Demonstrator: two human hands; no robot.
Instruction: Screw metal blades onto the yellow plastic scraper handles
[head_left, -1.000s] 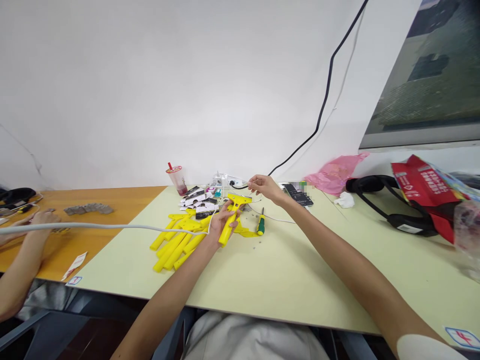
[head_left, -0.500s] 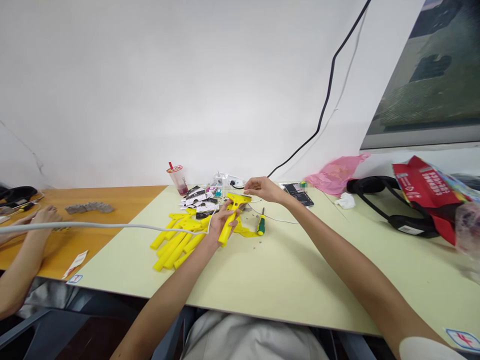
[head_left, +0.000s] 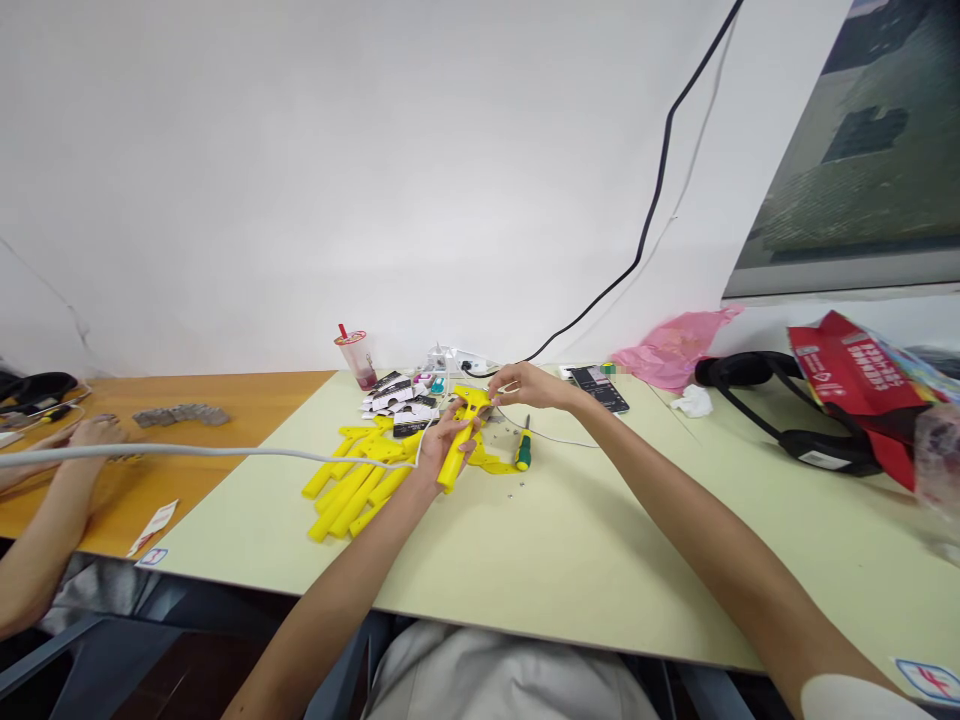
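Observation:
My left hand (head_left: 439,448) is wrapped round the handle of a yellow T-shaped scraper (head_left: 452,468), its wide head tilted up and away from me. At the right end of that head, my right hand (head_left: 531,384) has thumb and forefinger pinched together; whatever is between the fingertips is too small to make out. More yellow scrapers (head_left: 347,503) lie in a pile left of my left hand. A green and yellow screwdriver (head_left: 523,452) rests on the table to the right, with a few tiny screws (head_left: 511,497) lying near it.
Behind the pile are black-and-white small boxes (head_left: 391,392) and a drink cup (head_left: 358,360) with a red straw. A white cable (head_left: 225,452) crosses in front at left. Black headphones (head_left: 787,410), a pink bag (head_left: 667,350) and a phone (head_left: 600,390) lie rightward. Another person's hands (head_left: 94,432) work at left.
My right hand has come slightly down, its fingertips now at the right end of the scraper's head. The left hand keeps its hold almost unmoved.

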